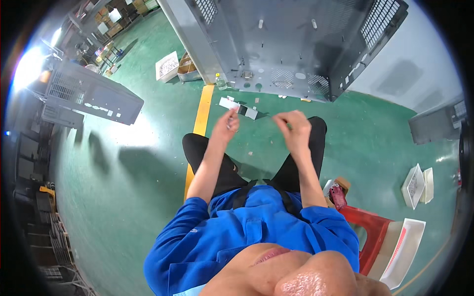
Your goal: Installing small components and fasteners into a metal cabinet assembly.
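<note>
Something small sits pinched in the left hand (226,123), too tiny and blurred to identify. Both hands are raised over the knees, forearms bare. The right hand (295,129) is curled, its grip loosely clenched; whether it holds anything cannot be told. Ahead stands a grey metal cabinet (286,44) on the green floor (123,197), with white scraps (239,107) at its foot.

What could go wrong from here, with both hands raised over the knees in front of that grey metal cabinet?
1. The left hand pinches something small between its fingertips; if it slips, it would likely drop among the scraps on the green floor and be hard to find.
2. The grey metal cabinet stands open close ahead; its sheet edges might catch the right hand.
3. The red stool and white trays crowd the person's right side.
</note>
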`<state>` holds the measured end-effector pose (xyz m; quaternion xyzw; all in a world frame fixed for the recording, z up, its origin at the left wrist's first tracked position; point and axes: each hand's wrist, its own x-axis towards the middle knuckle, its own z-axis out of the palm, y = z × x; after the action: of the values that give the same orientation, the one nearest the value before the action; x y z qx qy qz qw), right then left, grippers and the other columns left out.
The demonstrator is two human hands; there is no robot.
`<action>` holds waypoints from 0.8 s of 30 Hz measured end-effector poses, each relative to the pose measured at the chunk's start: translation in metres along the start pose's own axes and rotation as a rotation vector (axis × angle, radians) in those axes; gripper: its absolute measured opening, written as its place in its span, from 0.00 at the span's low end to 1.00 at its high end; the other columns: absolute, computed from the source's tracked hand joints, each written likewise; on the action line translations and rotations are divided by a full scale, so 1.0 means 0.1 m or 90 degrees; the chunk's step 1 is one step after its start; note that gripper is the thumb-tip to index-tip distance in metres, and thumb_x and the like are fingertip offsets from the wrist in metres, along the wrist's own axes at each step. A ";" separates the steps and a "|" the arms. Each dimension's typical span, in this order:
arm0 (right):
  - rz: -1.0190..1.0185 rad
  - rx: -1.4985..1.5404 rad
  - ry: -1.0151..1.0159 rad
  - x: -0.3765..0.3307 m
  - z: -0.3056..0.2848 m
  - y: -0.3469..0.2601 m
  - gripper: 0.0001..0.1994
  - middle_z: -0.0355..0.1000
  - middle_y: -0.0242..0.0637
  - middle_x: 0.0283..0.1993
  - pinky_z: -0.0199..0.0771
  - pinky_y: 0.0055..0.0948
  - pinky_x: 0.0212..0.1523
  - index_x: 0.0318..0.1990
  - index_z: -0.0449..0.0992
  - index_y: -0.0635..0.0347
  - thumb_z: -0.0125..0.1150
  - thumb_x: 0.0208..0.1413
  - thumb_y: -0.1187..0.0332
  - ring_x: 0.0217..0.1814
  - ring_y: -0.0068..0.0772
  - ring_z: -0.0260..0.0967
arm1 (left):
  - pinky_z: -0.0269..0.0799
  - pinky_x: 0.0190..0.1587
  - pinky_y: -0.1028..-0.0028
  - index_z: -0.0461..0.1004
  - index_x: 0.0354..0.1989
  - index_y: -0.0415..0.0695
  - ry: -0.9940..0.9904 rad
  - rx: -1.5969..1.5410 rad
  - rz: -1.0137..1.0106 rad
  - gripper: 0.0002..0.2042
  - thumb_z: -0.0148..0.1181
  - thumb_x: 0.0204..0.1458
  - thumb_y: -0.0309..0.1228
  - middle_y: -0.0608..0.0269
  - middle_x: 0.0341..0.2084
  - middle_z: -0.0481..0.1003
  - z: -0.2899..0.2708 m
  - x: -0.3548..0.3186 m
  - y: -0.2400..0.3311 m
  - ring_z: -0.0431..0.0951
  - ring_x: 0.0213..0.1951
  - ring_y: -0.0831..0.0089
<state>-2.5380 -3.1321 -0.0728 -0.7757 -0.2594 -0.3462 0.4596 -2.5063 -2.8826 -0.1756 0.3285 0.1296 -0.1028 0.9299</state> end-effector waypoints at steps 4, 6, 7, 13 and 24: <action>0.015 -0.016 0.095 0.22 -0.28 0.01 0.05 0.71 0.36 0.25 0.66 0.27 0.27 0.27 0.75 0.62 0.64 0.39 0.78 0.25 0.32 0.67 | 0.47 0.15 0.84 0.69 0.40 0.41 -0.009 -0.114 0.061 0.10 0.52 0.55 0.33 0.71 0.19 0.63 -0.23 0.35 0.39 0.57 0.16 0.83; 0.025 -0.057 0.116 0.30 -0.45 -0.06 0.06 0.71 0.37 0.27 0.67 0.27 0.29 0.28 0.75 0.63 0.63 0.40 0.80 0.29 0.31 0.68 | 0.47 0.14 0.83 0.69 0.40 0.42 -0.021 -0.123 0.082 0.10 0.51 0.55 0.34 0.70 0.20 0.64 -0.28 0.52 0.51 0.58 0.17 0.82; 0.007 -0.078 0.132 0.33 -0.51 -0.02 0.07 0.72 0.37 0.29 0.69 0.27 0.31 0.30 0.76 0.62 0.63 0.40 0.80 0.30 0.31 0.69 | 0.47 0.14 0.81 0.69 0.39 0.42 -0.048 -0.123 0.098 0.09 0.49 0.55 0.34 0.70 0.22 0.66 -0.27 0.59 0.55 0.59 0.18 0.81; 0.081 -0.148 0.115 0.30 -0.72 -0.03 0.09 0.72 0.35 0.31 0.71 0.24 0.34 0.34 0.78 0.60 0.60 0.43 0.81 0.32 0.29 0.71 | 0.72 0.33 0.66 0.69 0.44 0.44 0.165 -0.095 0.137 0.13 0.45 0.55 0.36 0.61 0.40 0.73 0.07 0.55 0.56 0.73 0.35 0.67; 0.032 -0.139 0.122 0.22 -0.68 -0.05 0.09 0.72 0.38 0.31 0.70 0.25 0.34 0.34 0.77 0.62 0.61 0.43 0.81 0.31 0.32 0.71 | 0.71 0.47 0.62 0.66 0.48 0.40 0.124 -0.093 0.120 0.14 0.44 0.55 0.32 0.55 0.45 0.70 -0.09 0.21 0.56 0.72 0.44 0.62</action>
<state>-2.5481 -3.1887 -0.0295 -0.7904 -0.1559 -0.4334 0.4039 -2.4724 -2.8364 -0.1565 0.2789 0.1953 0.0270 0.9398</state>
